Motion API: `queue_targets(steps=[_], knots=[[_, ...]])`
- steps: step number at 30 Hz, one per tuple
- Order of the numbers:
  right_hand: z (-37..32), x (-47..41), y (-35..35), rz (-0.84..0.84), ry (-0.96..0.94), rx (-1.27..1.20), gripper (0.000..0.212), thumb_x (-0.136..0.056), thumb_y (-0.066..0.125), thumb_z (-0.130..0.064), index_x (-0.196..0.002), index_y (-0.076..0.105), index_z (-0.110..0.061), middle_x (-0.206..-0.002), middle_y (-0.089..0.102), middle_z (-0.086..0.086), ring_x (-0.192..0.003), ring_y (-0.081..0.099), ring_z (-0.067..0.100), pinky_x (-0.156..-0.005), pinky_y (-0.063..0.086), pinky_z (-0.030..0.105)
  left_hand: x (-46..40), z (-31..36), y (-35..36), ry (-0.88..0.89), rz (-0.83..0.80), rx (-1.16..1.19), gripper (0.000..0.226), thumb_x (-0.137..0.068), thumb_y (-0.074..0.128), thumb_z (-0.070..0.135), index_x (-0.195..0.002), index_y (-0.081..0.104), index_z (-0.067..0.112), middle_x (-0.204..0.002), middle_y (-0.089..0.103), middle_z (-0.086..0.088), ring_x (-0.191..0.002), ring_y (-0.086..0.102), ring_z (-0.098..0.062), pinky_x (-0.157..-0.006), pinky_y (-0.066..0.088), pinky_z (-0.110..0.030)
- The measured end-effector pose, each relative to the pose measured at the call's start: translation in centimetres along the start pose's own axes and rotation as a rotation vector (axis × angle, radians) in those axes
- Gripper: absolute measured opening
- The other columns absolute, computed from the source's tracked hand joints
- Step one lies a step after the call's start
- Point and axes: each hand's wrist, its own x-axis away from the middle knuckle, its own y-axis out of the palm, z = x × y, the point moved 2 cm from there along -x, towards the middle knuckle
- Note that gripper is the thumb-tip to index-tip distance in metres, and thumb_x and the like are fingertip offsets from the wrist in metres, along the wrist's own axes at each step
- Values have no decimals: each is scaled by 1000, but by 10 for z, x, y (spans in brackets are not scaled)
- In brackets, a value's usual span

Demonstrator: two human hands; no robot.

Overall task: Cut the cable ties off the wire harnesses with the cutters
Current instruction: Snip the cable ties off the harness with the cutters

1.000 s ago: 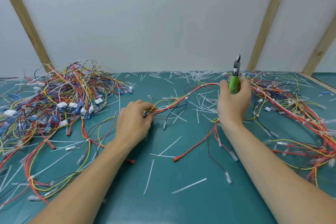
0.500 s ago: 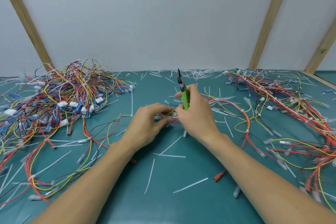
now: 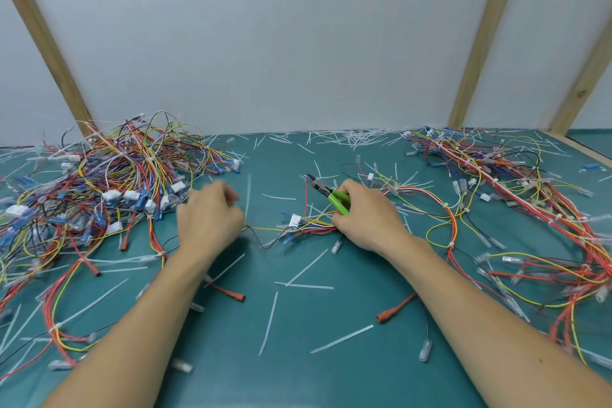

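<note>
Right hand gripped the green-handled cutters, steel tips angled up-left, over thin bundled wires; left hand blurred, fingers loosely curled, holding unclear.

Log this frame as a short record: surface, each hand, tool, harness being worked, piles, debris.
surface: teal mat
left hand: blurred, fingers curled; whether it holds anything cannot be told
right hand: grips the green-handled cutters, tips pointing up-left
harness in work: lies on the mat between the hands, one end under the right hand
left pile: tangled wires with white and blue connectors
right pile: mostly red and yellow wires
debris: cut white tie strips scattered over the mat
</note>
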Motion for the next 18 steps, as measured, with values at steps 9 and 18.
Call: queue_targets(steps=[9,18], knots=[[25,-8,-10,234,131,182,24,-95,64,-22,-113,49,-13,-113,67,10,-109,59,37,-74,32,38,12,21,-4,169,-336,25,37,-70,40,43,-72,72,26,-69,69,1,-80,62,-25,-74,43,-34],[28,-11,-19,368,174,-286,26,-88,72,-26,-108,57,-19,-96,64,-8,-96,61,23,-75,41,32,19,34,-7,374,90,648,16,-99,61,12,-91,75,15,-58,57,20,-56,41,-3,-57,34,-20]])
